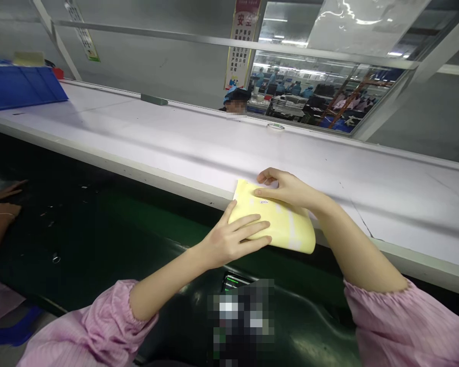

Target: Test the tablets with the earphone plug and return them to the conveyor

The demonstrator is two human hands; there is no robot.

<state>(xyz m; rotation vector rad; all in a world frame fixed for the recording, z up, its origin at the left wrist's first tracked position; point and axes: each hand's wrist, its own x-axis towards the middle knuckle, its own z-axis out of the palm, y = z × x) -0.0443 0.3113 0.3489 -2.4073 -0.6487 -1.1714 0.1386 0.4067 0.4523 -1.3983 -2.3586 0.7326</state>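
Note:
A pale yellow sheet (286, 227) with small stickers on it lies over the front edge of the white shelf (176, 148), partly overhanging the green conveyor belt (110, 229). My left hand (235, 234) rests on the sheet's near left part, fingers stretched flat, thumb at its left edge. My right hand (283, 187) sits at the sheet's far edge with its fingers curled in a pinch on a small white sticker; the fingertips hide most of it.
A blue tray (19, 86) stands at the shelf's far left. A tape roll (276, 126) lies at the shelf's back edge. Another person's hands (3, 201) rest at the left on the belt. A dark device (235, 283) sits below my arms.

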